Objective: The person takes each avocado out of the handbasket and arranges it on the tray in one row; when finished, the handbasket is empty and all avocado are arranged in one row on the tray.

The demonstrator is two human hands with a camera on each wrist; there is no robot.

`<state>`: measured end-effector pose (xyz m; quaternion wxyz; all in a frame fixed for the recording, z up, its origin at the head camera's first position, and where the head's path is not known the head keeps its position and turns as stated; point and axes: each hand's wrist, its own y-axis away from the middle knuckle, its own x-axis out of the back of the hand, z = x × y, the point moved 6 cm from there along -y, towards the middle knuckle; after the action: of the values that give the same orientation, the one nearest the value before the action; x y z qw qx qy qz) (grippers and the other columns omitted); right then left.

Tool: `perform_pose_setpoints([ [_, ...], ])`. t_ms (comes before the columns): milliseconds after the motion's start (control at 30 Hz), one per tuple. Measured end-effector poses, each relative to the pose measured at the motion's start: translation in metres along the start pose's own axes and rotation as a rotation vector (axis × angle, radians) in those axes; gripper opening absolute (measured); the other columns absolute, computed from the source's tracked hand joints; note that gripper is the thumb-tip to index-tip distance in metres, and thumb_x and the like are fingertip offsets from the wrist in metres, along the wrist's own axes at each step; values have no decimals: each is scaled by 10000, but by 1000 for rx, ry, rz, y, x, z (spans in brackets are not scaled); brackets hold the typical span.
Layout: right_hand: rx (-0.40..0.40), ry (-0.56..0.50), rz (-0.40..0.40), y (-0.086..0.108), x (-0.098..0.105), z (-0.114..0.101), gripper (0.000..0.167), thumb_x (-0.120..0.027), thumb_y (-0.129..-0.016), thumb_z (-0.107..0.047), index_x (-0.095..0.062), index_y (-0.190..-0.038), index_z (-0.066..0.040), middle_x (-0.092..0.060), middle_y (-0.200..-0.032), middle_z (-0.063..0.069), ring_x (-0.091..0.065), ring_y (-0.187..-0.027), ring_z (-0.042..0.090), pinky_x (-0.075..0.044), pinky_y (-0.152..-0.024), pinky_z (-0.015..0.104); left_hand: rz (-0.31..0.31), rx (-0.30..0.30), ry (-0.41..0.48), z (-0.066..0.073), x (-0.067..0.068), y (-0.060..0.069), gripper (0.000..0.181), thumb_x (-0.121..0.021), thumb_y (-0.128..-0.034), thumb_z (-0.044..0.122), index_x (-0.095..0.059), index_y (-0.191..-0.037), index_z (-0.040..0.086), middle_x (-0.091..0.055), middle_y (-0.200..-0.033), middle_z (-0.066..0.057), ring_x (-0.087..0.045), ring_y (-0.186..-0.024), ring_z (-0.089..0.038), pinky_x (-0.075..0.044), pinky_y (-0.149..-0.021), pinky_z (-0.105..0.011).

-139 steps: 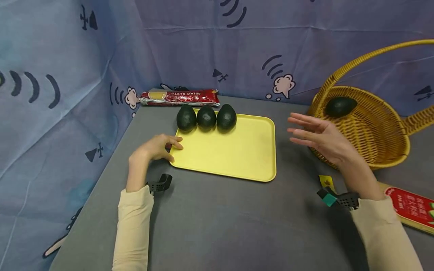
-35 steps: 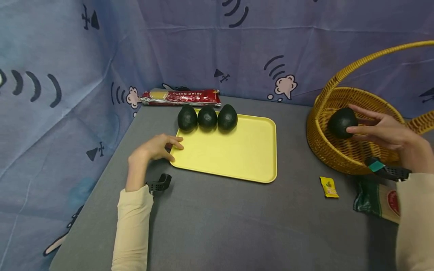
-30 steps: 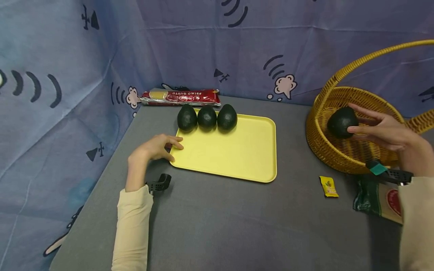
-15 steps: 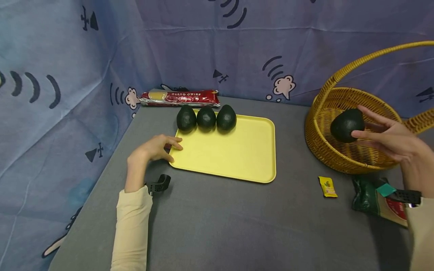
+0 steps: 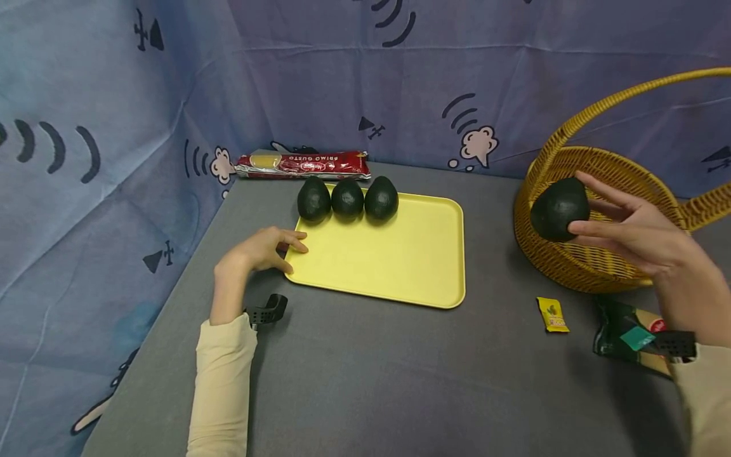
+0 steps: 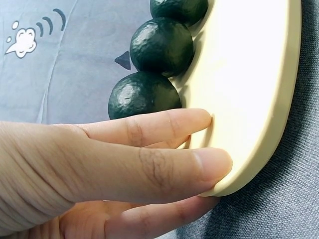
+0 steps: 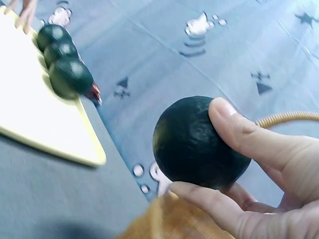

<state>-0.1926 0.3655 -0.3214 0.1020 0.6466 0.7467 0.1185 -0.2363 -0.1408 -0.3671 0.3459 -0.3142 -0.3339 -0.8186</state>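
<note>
A dark green avocado [image 5: 559,209] is pinched between the thumb and fingers of my right hand [image 5: 634,231], raised over the left side of the wicker basket [image 5: 594,279]. The right wrist view shows the same avocado [image 7: 197,144] held at the fingertips. My left hand [image 5: 259,251] grips the left edge of a yellow tray [image 5: 394,254]. In the left wrist view its thumb [image 6: 214,164] lies on the tray's corner. Three more avocados stand in a row along the tray's back left: a left one [image 5: 314,200], a middle one [image 5: 348,198] and a right one [image 5: 381,200].
A red pasta packet [image 5: 305,165] lies behind the tray. In front of the basket are a small yellow sachet [image 5: 552,315] and a green and tan package [image 5: 617,330], partly hidden by the right wrist. The basket's tall handle [image 5: 628,92] arches up. A patterned cloth [image 5: 400,95] hangs behind the grey table.
My right hand reached into the basket, took hold of the avocado and has raised it, now moving left toward the basket's rim. My left hand and the tray have stayed put.
</note>
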Motion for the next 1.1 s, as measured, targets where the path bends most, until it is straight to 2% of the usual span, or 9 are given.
perform_pose_setpoints([
  [33,6,-14,-15,0,-5,-2,833,-533,-916,115,-243,-1500,-404,193,-1577,76,-640,-907,18,-562,-727,258,-1,1,1,0,0,0,457,-739,-770,-46,-647,-1218,-18,-459,-1436,-157,-415,-1308,-368,-345,-1056,-491],
  [133,59,-65,-96,-4,-23,-8,818,-515,-901,162,-294,-1503,-345,-72,-1549,143,-662,-950,101,-567,-736,294,-1,6,6,-1,0,-1,456,-739,-774,-44,-646,-1220,-17,-455,-1439,-156,-409,-1312,-369,-341,-1059,-494],
  [267,148,-134,-251,-14,-54,-14,796,-489,-889,204,-334,-1502,-279,-377,-1335,38,-657,-1028,207,-560,-771,356,1,14,20,-2,-1,0,459,-741,-774,-44,-645,-1221,-17,-451,-1443,-155,-389,-1327,-370,-335,-1064,-497],
  [400,143,-145,-319,-28,-85,-11,791,-507,-894,182,-321,-1508,-282,-390,-1332,50,-641,-1064,215,-553,-800,371,0,26,24,-3,-1,1,459,-750,-770,-36,-651,-1217,-9,-453,-1443,-149,-373,-1336,-375,-303,-1078,-518],
  [567,79,-147,-313,-53,-115,3,828,-562,-882,147,-250,-1531,-262,-278,-1400,132,-639,-1050,187,-546,-828,363,2,31,33,-3,0,1,463,-751,-771,-35,-649,-1222,-4,-446,-1451,-140,-363,-1345,-369,-314,-1075,-507],
  [633,61,-121,-285,-65,-123,9,842,-585,-875,134,-235,-1537,-250,-225,-1446,160,-639,-1035,160,-544,-833,357,7,32,32,-3,1,0,465,-748,-771,-43,-647,-1223,-7,-445,-1452,-140,-353,-1353,-364,-317,-1077,-498],
  [733,42,-55,-250,-83,-131,17,843,-598,-874,117,-221,-1542,-233,-196,-1507,186,-630,-1031,132,-539,-846,354,12,40,19,-2,3,0,467,-750,-768,-45,-649,-1222,-5,-448,-1450,-139,-340,-1359,-366,-302,-1084,-505],
  [933,62,111,-209,-108,-137,25,830,-638,-881,46,-233,-1538,-259,-278,-1523,197,-624,-1007,103,-536,-850,325,6,54,20,-1,3,-1,470,-752,-771,-36,-649,-1228,6,-447,-1453,-129,-367,-1345,-360,-310,-1081,-497],
  [1100,82,157,-241,-123,-143,29,836,-645,-879,40,-224,-1541,-247,-287,-1531,171,-601,-1092,149,-534,-852,305,1,39,27,0,1,-1,458,-750,-774,-39,-649,-1220,-10,-447,-1448,-147,-385,-1331,-364,-333,-1071,-481],
])
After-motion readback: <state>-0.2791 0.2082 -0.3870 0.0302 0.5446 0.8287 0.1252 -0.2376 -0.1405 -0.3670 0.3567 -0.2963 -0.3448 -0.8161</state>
